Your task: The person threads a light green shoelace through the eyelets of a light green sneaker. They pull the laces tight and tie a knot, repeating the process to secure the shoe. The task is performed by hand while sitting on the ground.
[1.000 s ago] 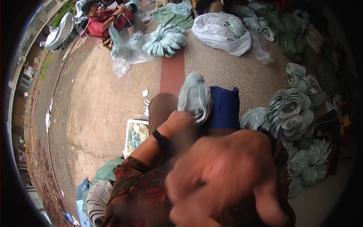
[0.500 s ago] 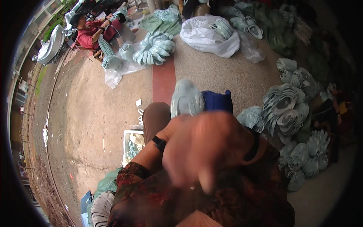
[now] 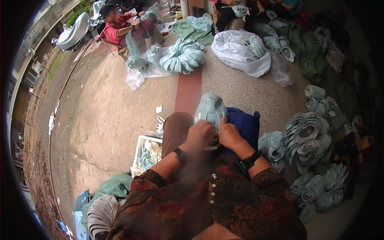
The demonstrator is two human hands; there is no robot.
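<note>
A pale blue-green shoe upper lies over my lap, its toe pointing away from me. My right hand grips its right edge near the opening, thumb on top. Over the near left part of the upper, my left hand is closed, with its fingers curled and a little blurred. Whatever those fingers pinch is too small or hidden to make out. Under the upper and to its right, blue cloth covers my right knee.
At my left knee stands a white bin of pale cords. Stacked shoe uppers lie to the right. Ahead are a ring of uppers and a white sack. A person in red sits at the far left.
Both hands, raised and blurred close to the camera before, have come down to the shoe upper. My right hand now grips its edge. The whole view has shifted slightly.
</note>
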